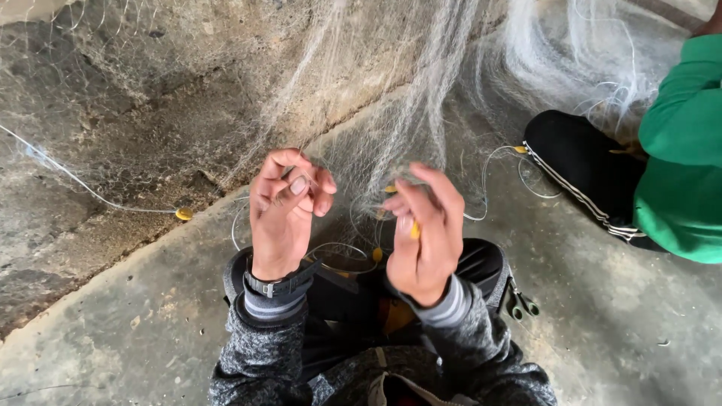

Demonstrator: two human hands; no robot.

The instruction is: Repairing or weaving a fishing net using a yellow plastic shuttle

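Note:
A fine white fishing net (421, 83) hangs down in front of me and spreads over the concrete. My left hand (284, 210) is raised with its fingers curled, pinching strands of the net between thumb and fingers. My right hand (425, 233) is beside it, fingers closed around net threads and a small yellow tool (414, 230) that shows between the fingers. A small yellow float (390, 189) on the net sits just left of my right hand's fingertips. Both wrists wear dark speckled sleeves with striped cuffs; a watch strap is on the left wrist.
Another person in a green top (681, 165) and black striped trousers (579, 165) sits at the right. A rough stone wall (135, 90) rises at the left with a line and yellow float (183, 214) against it. Grey concrete floor (617, 323) lies below.

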